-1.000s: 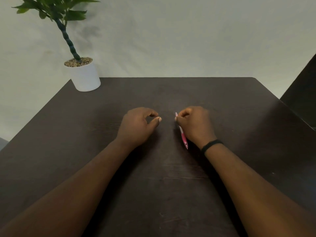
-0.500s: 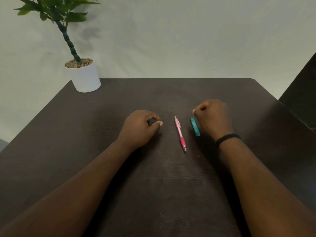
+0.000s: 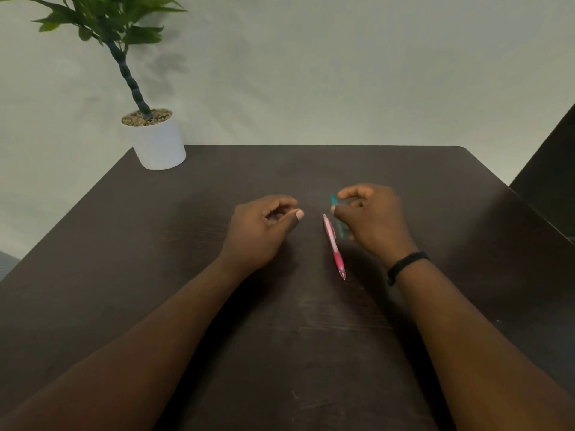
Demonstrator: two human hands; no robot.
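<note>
A pink pen (image 3: 333, 246) lies on the dark wooden table (image 3: 217, 188), tip pointing toward me. Just right of it is a teal pen (image 3: 334, 201), slightly blurred. My right hand (image 3: 373, 222) pinches the teal pen between thumb and curled fingers, and the palm hides the pen's lower part. A black band (image 3: 407, 265) circles that wrist. My left hand (image 3: 261, 231) rests on the table left of the pink pen. Its fingers are loosely curled and its thumb is out. I see nothing in it.
A white pot (image 3: 157, 141) with a green plant (image 3: 109, 23) stands on the table's far left corner. A pale wall rises behind the table. A dark piece of furniture (image 3: 550, 181) stands beside the right edge.
My right hand let go of the pink pen, which now lies on the table. It moved right to the teal pen, took hold of it and shifted back left. My left hand stayed put.
</note>
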